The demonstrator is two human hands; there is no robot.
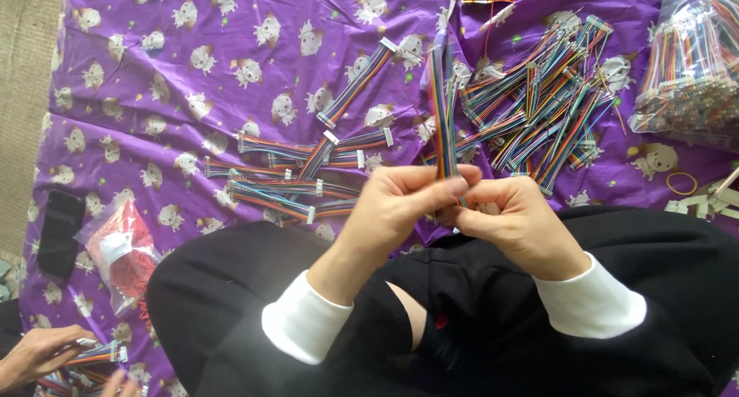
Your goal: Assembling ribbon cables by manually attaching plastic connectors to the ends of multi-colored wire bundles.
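Left hand (pixel 400 201) and right hand (pixel 512 216) pinch 1 upright rainbow ribbon cable (pixel 442 105), fingers clamped. Clear bag of cables (pixel 689 66) at 2 o'clock; red-filled packet (pixel 123 251) at 9.

Counted in view: two hands of the wearer, left hand (pixel 400 205) and right hand (pixel 516 220), sharing one upright ribbon cable bundle (pixel 441 112). One co-worker's hand (pixel 38 355). One black phone (pixel 60 231). One bag of red parts (pixel 123 251). One clear bag of cables (pixel 689 66). One yellow rubber band (pixel 681 183). Loose cables on the purple cloth (pixel 154 97): too many to count.
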